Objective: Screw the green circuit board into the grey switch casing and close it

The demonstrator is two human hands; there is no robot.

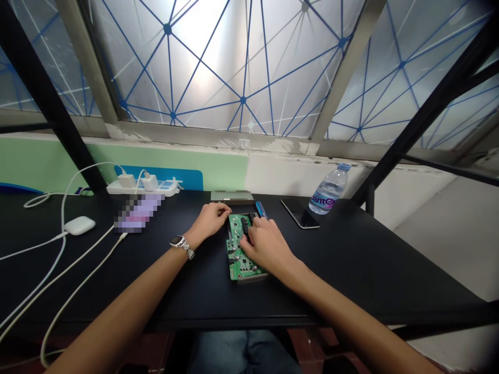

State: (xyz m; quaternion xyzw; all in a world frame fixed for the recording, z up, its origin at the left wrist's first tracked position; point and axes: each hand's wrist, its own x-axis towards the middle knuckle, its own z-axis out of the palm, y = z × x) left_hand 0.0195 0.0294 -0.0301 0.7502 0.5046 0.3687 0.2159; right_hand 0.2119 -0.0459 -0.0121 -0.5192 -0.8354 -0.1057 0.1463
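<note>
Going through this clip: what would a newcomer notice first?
A green circuit board sits mid-frame on the black desk, the left hand at its far corner and the right hand over it. A water bottle stands far right, below a large blue-lined window.

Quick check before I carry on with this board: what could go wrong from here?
The green circuit board sits unclamped under the right hand, so it might slide. The blue-handled screwdriver beside it could slip onto the components. The water bottle shares the table; if knocked over, it might wet the board.
</note>
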